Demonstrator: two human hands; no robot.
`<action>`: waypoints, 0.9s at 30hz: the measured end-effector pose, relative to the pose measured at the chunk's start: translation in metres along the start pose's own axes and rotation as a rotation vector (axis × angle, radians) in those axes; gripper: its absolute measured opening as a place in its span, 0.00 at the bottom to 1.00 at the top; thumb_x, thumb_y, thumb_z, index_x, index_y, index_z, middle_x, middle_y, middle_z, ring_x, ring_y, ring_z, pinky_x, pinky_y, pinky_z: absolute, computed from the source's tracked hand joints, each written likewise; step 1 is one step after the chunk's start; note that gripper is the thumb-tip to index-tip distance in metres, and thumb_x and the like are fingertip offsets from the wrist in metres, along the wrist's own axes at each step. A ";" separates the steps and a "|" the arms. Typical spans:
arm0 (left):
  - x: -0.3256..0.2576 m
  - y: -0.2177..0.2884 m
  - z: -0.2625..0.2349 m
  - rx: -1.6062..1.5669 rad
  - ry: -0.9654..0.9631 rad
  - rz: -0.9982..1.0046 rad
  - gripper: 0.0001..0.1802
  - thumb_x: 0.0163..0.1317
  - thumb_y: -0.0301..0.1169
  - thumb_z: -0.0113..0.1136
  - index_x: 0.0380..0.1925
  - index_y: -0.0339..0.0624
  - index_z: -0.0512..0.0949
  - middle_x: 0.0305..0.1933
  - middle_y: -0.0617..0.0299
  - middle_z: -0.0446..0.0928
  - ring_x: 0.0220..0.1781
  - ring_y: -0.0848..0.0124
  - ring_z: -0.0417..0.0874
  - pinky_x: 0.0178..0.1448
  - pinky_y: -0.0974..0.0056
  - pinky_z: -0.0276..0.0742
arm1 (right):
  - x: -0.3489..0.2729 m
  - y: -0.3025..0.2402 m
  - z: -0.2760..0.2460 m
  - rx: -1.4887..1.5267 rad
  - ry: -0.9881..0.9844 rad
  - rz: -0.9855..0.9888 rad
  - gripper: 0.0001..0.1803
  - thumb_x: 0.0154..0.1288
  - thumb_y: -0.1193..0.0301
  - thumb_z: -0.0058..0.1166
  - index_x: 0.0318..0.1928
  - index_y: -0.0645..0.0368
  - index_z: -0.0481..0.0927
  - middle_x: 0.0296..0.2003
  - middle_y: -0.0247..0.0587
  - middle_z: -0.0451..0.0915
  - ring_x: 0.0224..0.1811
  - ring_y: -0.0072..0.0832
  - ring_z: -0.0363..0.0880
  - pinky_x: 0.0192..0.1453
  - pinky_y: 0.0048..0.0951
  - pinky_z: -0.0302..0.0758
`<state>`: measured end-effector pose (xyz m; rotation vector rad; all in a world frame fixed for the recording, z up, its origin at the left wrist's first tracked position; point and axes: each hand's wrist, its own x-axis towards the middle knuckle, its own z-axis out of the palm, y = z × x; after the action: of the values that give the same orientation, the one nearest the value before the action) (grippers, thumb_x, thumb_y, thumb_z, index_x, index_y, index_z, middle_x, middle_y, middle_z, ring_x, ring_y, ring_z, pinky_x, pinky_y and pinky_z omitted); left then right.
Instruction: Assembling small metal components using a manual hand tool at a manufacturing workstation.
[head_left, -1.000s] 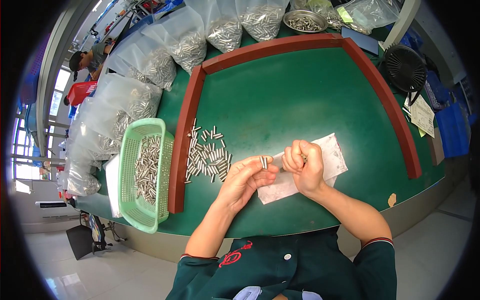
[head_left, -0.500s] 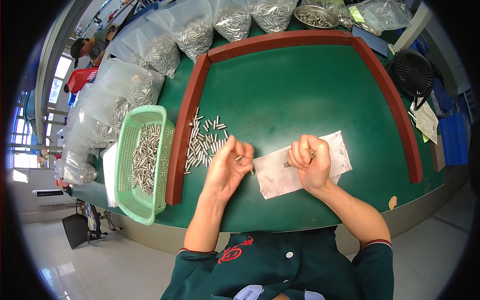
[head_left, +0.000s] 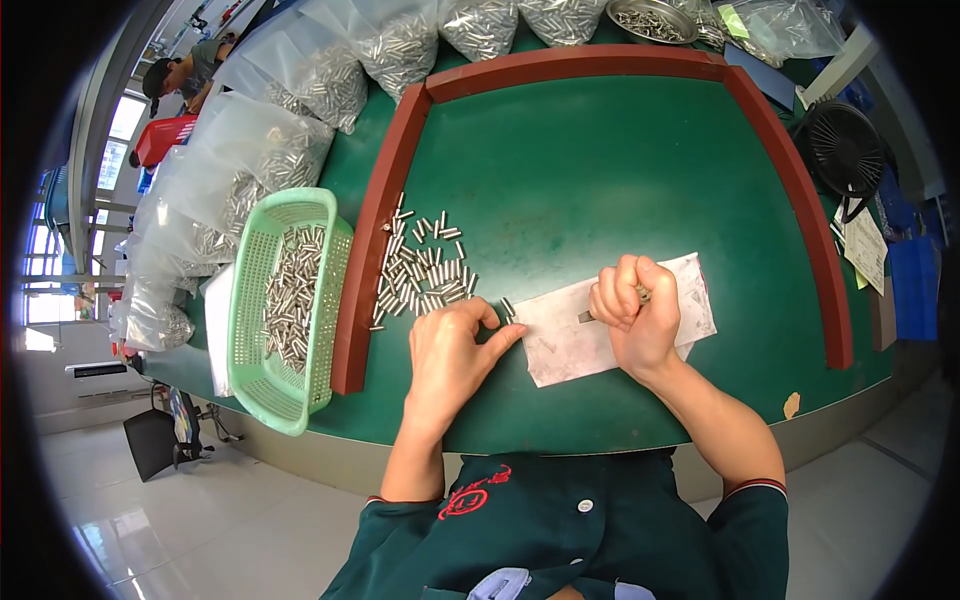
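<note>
Resting right hand (head_left: 632, 312), white paper sheet (head_left: 570, 335)

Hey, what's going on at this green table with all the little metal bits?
A person sits at a green table edged by a red-brown frame. Their left hand rests fingertips beside a loose pile of small metal pins, touching one at the edge of a white paper sheet. The right hand is closed in a fist over that sheet, seemingly gripping something small. A green plastic basket to the left holds more pins, with clear bags of them behind.
</note>
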<state>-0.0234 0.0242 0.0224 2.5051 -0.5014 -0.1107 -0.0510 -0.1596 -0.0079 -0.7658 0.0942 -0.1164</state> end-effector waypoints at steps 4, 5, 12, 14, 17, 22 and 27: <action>-0.006 0.001 0.008 0.120 0.061 0.007 0.10 0.41 0.31 0.66 0.16 0.38 0.74 0.08 0.62 0.62 0.09 0.68 0.63 0.17 0.64 0.56 | -0.001 -0.001 0.001 -0.007 -0.008 0.001 0.19 0.60 0.68 0.30 0.11 0.56 0.54 0.08 0.30 0.52 0.11 0.16 0.44 0.16 0.22 0.45; -0.007 0.001 0.009 0.129 0.082 0.014 0.08 0.42 0.29 0.63 0.17 0.38 0.75 0.08 0.62 0.62 0.09 0.68 0.63 0.17 0.64 0.56 | -0.001 -0.002 0.001 -0.006 -0.002 0.001 0.19 0.60 0.68 0.30 0.11 0.56 0.54 0.08 0.30 0.52 0.11 0.16 0.44 0.16 0.22 0.45; -0.012 0.009 0.007 0.098 0.080 0.003 0.04 0.43 0.25 0.60 0.17 0.38 0.74 0.07 0.62 0.60 0.09 0.68 0.62 0.17 0.64 0.56 | -0.001 -0.003 0.001 -0.033 -0.001 0.010 0.19 0.59 0.68 0.31 0.11 0.56 0.54 0.08 0.30 0.53 0.12 0.16 0.46 0.17 0.21 0.46; -0.013 0.009 0.007 0.109 0.073 -0.021 0.04 0.43 0.25 0.60 0.17 0.38 0.74 0.07 0.63 0.60 0.08 0.69 0.61 0.17 0.64 0.56 | -0.001 -0.003 0.001 -0.029 -0.007 0.007 0.19 0.59 0.68 0.31 0.11 0.56 0.54 0.08 0.30 0.53 0.12 0.17 0.46 0.17 0.21 0.46; -0.013 0.006 0.009 0.167 0.015 0.030 0.05 0.46 0.26 0.59 0.19 0.39 0.73 0.11 0.57 0.70 0.13 0.60 0.71 0.20 0.60 0.65 | -0.002 -0.004 0.000 -0.045 -0.006 0.004 0.19 0.59 0.68 0.31 0.11 0.55 0.54 0.09 0.30 0.53 0.12 0.16 0.46 0.17 0.21 0.46; -0.011 0.028 0.011 -0.019 -0.096 0.087 0.03 0.47 0.26 0.59 0.23 0.40 0.77 0.13 0.57 0.71 0.15 0.62 0.73 0.21 0.62 0.67 | -0.003 -0.004 0.002 -0.038 -0.003 -0.004 0.18 0.59 0.69 0.30 0.11 0.55 0.54 0.09 0.29 0.53 0.13 0.16 0.46 0.17 0.21 0.46; -0.007 0.032 0.028 -0.048 -0.096 0.148 0.03 0.47 0.25 0.59 0.22 0.38 0.77 0.16 0.54 0.73 0.18 0.59 0.75 0.23 0.62 0.68 | -0.003 -0.004 0.002 0.044 -0.038 -0.017 0.19 0.59 0.69 0.31 0.11 0.55 0.54 0.09 0.29 0.53 0.12 0.16 0.46 0.16 0.20 0.46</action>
<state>-0.0454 -0.0127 0.0164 2.4159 -0.7130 -0.1847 -0.0543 -0.1607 -0.0037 -0.7248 0.0490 -0.1196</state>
